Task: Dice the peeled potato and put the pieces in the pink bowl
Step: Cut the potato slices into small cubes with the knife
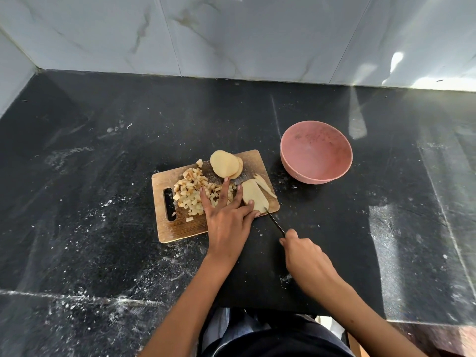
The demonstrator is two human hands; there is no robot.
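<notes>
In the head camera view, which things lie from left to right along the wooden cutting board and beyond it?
Handle slot of the cutting board → pile of diced potato → round potato slices → flat slices under the knife tip → pink bowl.

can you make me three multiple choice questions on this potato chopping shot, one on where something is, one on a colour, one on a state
1. Where does the pile of diced potato lie?
A. in the bowl
B. on the cutting board's left part
C. on the bare counter

2. What colour is the bowl?
A. pink
B. green
C. white

3. What is in the bowl?
A. potato dice
B. whole slices
C. no potato

Answers:
1 B: the dice sit on the cutting board, beside its handle slot.
2 A: its rim and inside are pink.
3 C: only its bare speckled inside shows; the round slices lie on the board.
</notes>
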